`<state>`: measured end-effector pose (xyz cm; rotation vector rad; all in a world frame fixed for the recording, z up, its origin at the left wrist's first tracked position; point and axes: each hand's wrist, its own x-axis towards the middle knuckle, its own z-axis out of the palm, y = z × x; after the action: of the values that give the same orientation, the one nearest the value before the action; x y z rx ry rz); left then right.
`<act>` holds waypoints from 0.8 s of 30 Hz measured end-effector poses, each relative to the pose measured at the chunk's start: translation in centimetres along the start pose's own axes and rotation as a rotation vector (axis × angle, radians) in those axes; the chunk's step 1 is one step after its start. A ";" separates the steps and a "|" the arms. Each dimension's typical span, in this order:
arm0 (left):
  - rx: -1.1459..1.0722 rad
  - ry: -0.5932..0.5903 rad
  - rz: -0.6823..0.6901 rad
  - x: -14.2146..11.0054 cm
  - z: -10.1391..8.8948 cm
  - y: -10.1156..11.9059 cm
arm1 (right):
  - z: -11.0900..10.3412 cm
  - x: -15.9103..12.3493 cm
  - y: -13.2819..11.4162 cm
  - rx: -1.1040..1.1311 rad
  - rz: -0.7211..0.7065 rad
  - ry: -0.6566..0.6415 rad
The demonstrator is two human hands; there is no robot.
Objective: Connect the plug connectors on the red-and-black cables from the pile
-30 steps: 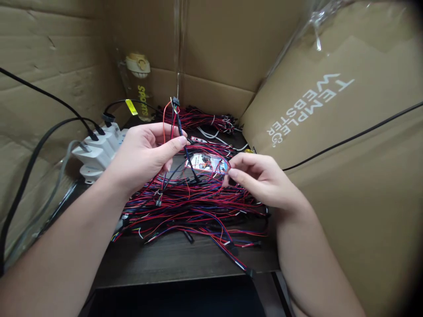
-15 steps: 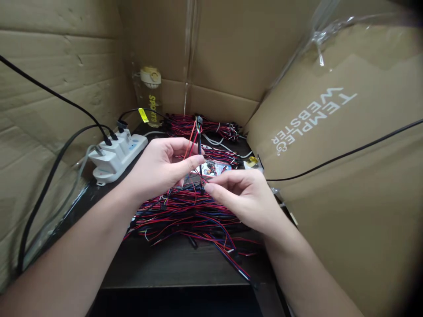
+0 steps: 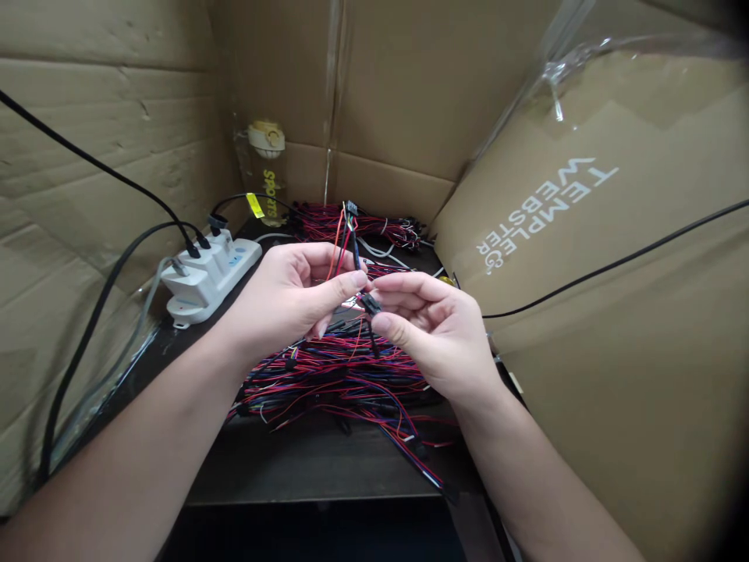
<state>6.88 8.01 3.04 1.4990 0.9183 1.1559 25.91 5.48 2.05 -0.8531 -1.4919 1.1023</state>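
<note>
My left hand (image 3: 310,293) is closed on a wire harness (image 3: 340,242) of red, orange and dark wires, pinching it between thumb and fingers. A black multi-pin connector (image 3: 351,208) stands up at the harness's top end, above that hand. My right hand (image 3: 430,328) is closed beside it, with a second black connector (image 3: 370,303) between thumb and fingertips. The two hands nearly touch. Below them lies a thick pile of red, blue and black wires (image 3: 345,382) across the dark table.
A white power strip (image 3: 214,269) with black plugs stands at left. Behind are a clear bottle (image 3: 269,172) with a cream lid and another wire bundle (image 3: 392,230). Cardboard walls (image 3: 398,94) enclose the table (image 3: 281,472); a black cable (image 3: 614,261) crosses at right.
My right hand has moved up and slightly inward, and a black connector now shows at its fingertips. The left hand keeps its hold, almost in the same place.
</note>
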 end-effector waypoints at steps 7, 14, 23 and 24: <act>0.018 -0.021 -0.005 0.0 0.4 0.1 | 0.2 0.3 1.4 -0.251 -0.125 0.142; -0.007 -0.267 -0.034 -0.4 -0.4 0.2 | -0.6 1.3 2.6 -0.299 -0.265 -0.102; 0.059 -0.251 0.094 -1.3 0.0 0.7 | -0.6 2.1 2.8 -0.638 -0.430 -0.101; 0.017 -0.215 0.095 -1.4 0.0 0.8 | -1.0 2.1 2.4 -0.692 -0.413 -0.075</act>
<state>6.50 6.57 3.53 1.6595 0.7190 1.0319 26.42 8.41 0.46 -0.9023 -2.0412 0.3029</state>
